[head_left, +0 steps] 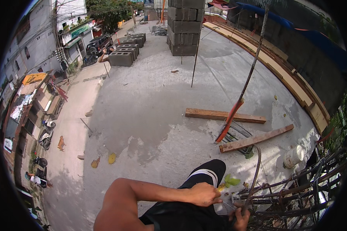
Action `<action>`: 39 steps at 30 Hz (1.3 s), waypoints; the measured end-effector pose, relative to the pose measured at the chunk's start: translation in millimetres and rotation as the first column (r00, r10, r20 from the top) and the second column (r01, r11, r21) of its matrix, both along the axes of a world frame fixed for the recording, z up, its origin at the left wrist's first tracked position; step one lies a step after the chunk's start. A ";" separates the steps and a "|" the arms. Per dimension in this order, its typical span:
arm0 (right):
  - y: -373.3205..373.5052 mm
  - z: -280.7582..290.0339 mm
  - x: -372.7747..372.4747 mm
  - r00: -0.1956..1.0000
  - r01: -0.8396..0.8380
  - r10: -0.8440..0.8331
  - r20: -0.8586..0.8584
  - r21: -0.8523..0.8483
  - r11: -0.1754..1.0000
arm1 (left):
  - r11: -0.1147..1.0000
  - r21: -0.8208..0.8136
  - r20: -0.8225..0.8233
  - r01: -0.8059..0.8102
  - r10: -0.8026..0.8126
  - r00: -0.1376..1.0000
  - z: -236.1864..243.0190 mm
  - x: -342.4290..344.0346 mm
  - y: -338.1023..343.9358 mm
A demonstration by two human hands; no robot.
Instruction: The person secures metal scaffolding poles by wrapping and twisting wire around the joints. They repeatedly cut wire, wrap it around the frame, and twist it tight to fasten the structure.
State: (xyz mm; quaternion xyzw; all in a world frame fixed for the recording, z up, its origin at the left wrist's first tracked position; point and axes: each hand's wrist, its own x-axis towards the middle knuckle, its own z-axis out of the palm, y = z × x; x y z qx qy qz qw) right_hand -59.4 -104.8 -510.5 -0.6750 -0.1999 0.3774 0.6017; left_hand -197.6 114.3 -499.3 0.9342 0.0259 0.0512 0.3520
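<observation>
My left hand [206, 195] reaches across from the left, its fingers closed on a thin, pale tie wire [228, 205]. The wire runs toward my right hand [241, 220], which is low in the picture beside the steel bars. Its fingers are wrapped round the lower part of a bent, rusty reinforcing bar [257, 165]; the palm is hidden. A bundle of rusty reinforcing bars [293, 202], tied crosswise into a cage, stretches off to the right of that hand. My knee, in black cloth with white stripes [207, 173], is just beyond the left hand.
Two lumber pieces [219, 114] [258, 138] lie ahead, near an upright bar with an orange sleeve [230, 121]. A white bucket [293, 156] lies tipped at right. Hollow blocks [121, 57] and a block column [183, 30] stand farther off. The slab edge drops to a street [65, 127] at left.
</observation>
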 end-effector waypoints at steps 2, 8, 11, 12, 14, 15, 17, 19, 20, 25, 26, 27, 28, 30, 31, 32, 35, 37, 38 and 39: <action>0.2 1.9 -2.3 0.995 -0.102 0.102 -0.001 -0.030 0.994 | 0.996 0.067 0.083 0.056 -0.061 0.995 3.6 3.1 3.7; -8.7 8.1 -18.2 0.940 -0.327 0.333 -0.069 0.078 0.942 | 0.982 0.091 0.045 0.164 -0.168 0.985 16.2 12.2 5.6; -13.7 0.9 -22.5 0.916 -0.378 0.385 -0.114 0.080 0.922 | 0.972 0.064 -0.078 0.225 -0.220 0.972 25.6 15.5 11.7; -14.1 -3.7 -22.2 0.911 -0.334 0.345 -0.225 0.086 0.939 | 0.966 0.053 -0.128 0.253 -0.245 0.961 28.3 17.1 15.2; -13.3 -15.0 -19.7 0.799 -0.292 0.279 -0.532 0.062 0.954 | 0.942 0.025 -0.187 0.336 -0.325 0.927 31.5 22.3 25.1; -10.2 -21.1 -16.7 0.668 -0.301 0.241 -0.704 0.041 0.953 | 0.928 0.011 -0.206 0.371 -0.361 0.909 31.2 24.6 28.6; -4.2 -28.7 -15.9 0.394 -0.314 0.332 -0.857 0.214 0.925 | 0.888 -0.093 -0.116 0.450 -0.459 0.881 26.8 30.8 39.3; 2.9 -27.1 -17.5 0.166 -0.242 0.606 -0.778 0.564 0.790 | 0.821 -0.233 -0.033 0.521 -0.542 0.840 16.5 38.3 50.1; 5.8 -22.0 -19.9 0.347 -0.262 0.578 -0.739 0.515 0.816 | 0.800 -0.360 -0.064 0.480 -0.534 0.843 9.4 40.4 54.1; 26.5 20.0 -35.8 0.724 -0.226 0.508 -0.466 0.536 0.813 | 0.280 -0.913 0.139 0.296 -0.469 0.872 -37.2 43.9 35.0; 32.1 24.7 -39.5 0.744 -0.190 0.506 -0.437 0.588 0.786 | 0.043 -0.975 0.177 0.217 -0.436 0.882 -46.9 40.3 16.8; 36.8 28.1 -40.6 0.740 -0.193 0.522 -0.424 0.610 0.769 | -0.231 -0.956 0.259 0.181 -0.375 0.890 -55.8 36.0 2.5; 40.5 29.8 -41.2 0.734 -0.196 0.536 -0.416 0.626 0.754 | -0.306 -0.950 0.174 0.071 -0.326 0.929 -64.9 29.7 -12.9; 43.4 29.9 -38.8 0.741 -0.218 0.535 -0.406 0.608 0.763 | -0.412 -0.910 0.172 0.042 -0.283 0.944 -80.6 19.1 -31.8; 43.7 28.9 -36.1 0.712 -0.229 0.549 -0.437 0.596 0.770 | -0.396 -0.916 0.179 0.065 -0.258 0.949 -87.6 16.5 -33.4; 41.8 28.0 -32.9 0.684 -0.238 0.560 -0.467 0.583 0.777 | -0.377 -0.922 0.205 0.091 -0.273 0.940 -93.9 15.1 -31.3; 35.2 24.4 -25.9 0.507 -0.337 0.639 -0.578 0.550 0.764 | -0.276 -0.957 0.172 0.092 -0.281 0.944 -106.8 14.4 -22.3; 35.9 21.2 -22.3 0.415 -0.359 0.697 -0.585 0.598 0.716 | -0.175 -0.984 0.042 -0.022 -0.353 0.935 -109.2 16.0 -9.0; 38.5 17.5 -23.6 0.387 -0.317 0.737 -0.554 0.670 0.671 | -0.078 -0.997 0.001 -0.027 -0.348 0.938 -108.7 17.7 -4.3; 39.7 13.8 -23.8 0.454 -0.368 0.741 -0.495 0.653 0.662 | -0.123 -0.991 0.013 -0.042 -0.410 0.912 -106.4 21.8 2.6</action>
